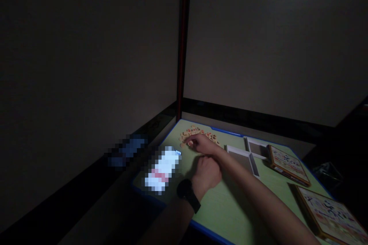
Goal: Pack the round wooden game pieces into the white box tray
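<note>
A loose pile of Chinese chess pieces (211, 136), round pale wooden discs with red and dark marks, lies at the far left corner of the green table. My right hand (203, 144) reaches over the near edge of this pile, its index finger bent forward. A Chinese chess piece (190, 143) with a red mark shows between its index finger and thumb. Just nearer to me, below the right wrist, rests my left hand (207, 172), with a black watch (186, 194) on the wrist. Its fingers are curled in, and whatever they may hold is hidden.
Left of my hands lies a lit phone (162, 170), its screen blurred. Two shallow white trays (254, 166) (247, 146) stand to the right. Beyond them are two printed boxes (289, 162) (330, 214). Walls meet behind the blue-edged table (230, 214). A bin (326, 174) stands past its right edge.
</note>
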